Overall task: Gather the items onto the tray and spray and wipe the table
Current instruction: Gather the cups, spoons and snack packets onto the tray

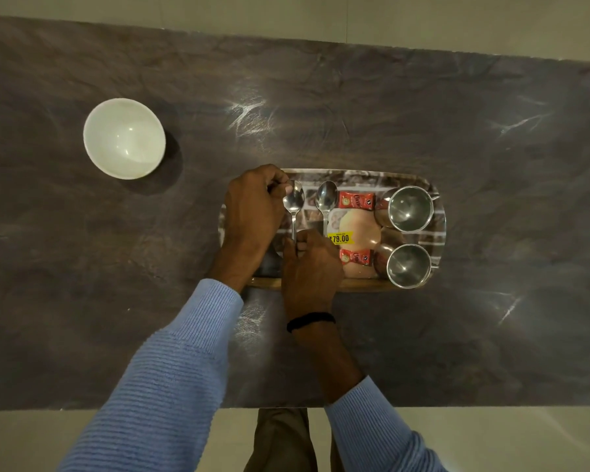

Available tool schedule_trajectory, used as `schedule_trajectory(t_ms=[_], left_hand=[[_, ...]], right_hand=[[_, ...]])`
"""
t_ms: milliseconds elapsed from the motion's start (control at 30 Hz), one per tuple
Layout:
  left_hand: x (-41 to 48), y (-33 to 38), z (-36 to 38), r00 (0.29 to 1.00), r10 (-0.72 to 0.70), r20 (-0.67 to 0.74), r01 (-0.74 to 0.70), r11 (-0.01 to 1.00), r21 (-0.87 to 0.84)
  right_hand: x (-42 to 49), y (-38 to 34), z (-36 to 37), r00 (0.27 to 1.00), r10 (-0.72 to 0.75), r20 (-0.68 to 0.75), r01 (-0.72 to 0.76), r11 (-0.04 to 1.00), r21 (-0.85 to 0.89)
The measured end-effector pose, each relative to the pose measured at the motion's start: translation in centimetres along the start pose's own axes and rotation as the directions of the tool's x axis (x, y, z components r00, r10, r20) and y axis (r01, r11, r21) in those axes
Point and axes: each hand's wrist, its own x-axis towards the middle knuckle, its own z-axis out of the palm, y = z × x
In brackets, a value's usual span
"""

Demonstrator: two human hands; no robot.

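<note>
A patterned tray [355,178] lies on the dark table [389,114]. On it are two steel spoons, two red sachets [356,200], a pale packet with a yellow price label [358,229] and two steel cups [410,208]. My right hand [309,267] grips the handle of the left spoon [294,202]. My left hand [252,212] is over the tray's left end, its thumb and fingertips pinching that spoon's bowl. The second spoon [326,199] lies beside it, untouched. A white bowl [124,138] stands on the table far to the left, off the tray.
The table's near edge [184,408] runs just in front of my body, and pale floor shows beyond both long edges. No spray bottle or cloth is in view.
</note>
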Motion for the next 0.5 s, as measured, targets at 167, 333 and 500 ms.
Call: schedule_trajectory(t_ms=[167, 333, 500], left_hand=[[-0.4, 0.8, -0.7, 1.000, -0.015, -0.004, 0.015, 1.000, -0.024], [-0.9, 1.4, -4.0, 0.994, 0.006, -0.109, -0.012, 0.999, -0.053], [1.0, -1.0, -11.1, 0.827, -0.048, -0.560, 0.063, 0.998, 0.008]], right_hand=[[-0.1, 0.4, 0.1, 0.999, -0.036, -0.012, 0.036, 0.999, -0.008], [-0.9, -0.7, -1.2, 0.968, -0.190, -0.163, 0.180, 0.981, -0.072], [-1.6, -4.4, -1.7, 0.965, -0.248, -0.083, 0.257, 0.957, 0.131]])
